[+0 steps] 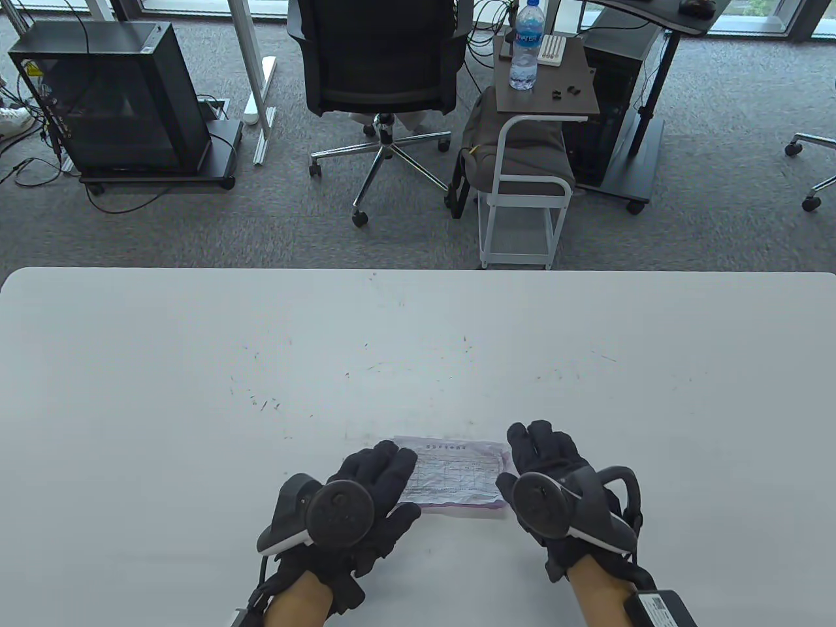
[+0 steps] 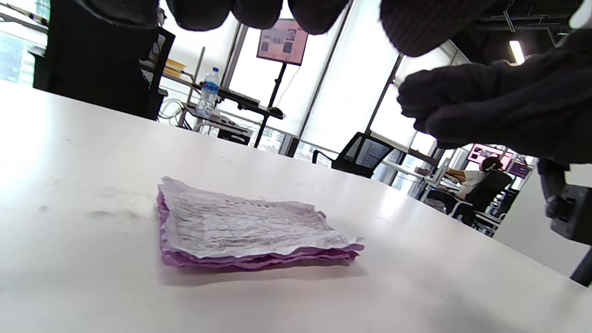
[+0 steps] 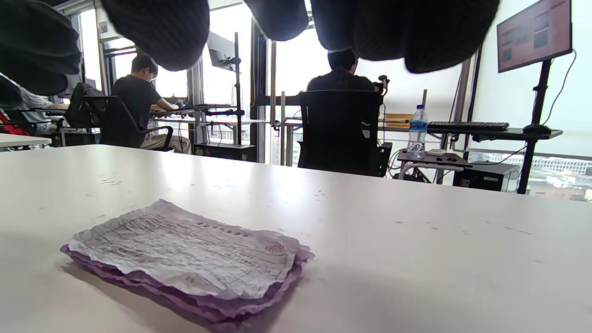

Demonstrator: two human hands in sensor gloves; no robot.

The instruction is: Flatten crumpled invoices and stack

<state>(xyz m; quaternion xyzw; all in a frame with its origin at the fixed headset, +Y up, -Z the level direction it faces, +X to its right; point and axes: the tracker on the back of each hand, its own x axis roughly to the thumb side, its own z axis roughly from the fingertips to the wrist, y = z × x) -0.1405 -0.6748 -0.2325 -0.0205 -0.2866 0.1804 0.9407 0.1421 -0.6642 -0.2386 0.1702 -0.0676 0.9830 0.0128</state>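
Left hand [image 1: 372, 486] and right hand [image 1: 552, 473] hover palm-down near the desk's [image 1: 196, 366] near edge, fingers relaxed and spread, gripping nothing. The stack of invoices [image 1: 457, 480] lies flat on the desk between them, wrinkled white sheet uppermost, purple sheets beneath.

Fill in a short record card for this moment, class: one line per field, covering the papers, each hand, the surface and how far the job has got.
papers: stack of invoices, wrinkled white sheet on top, purple sheets beneath, edges roughly lined up
surface: white table, stack near its front edge
left hand: over the stack's left end, fingers extended; wrist views show it above the paper, not touching
right hand: beside the stack's right end, fingers relaxed, holding nothing
progress: sheets lie stacked, creases still visible
background: water bottle on a side table
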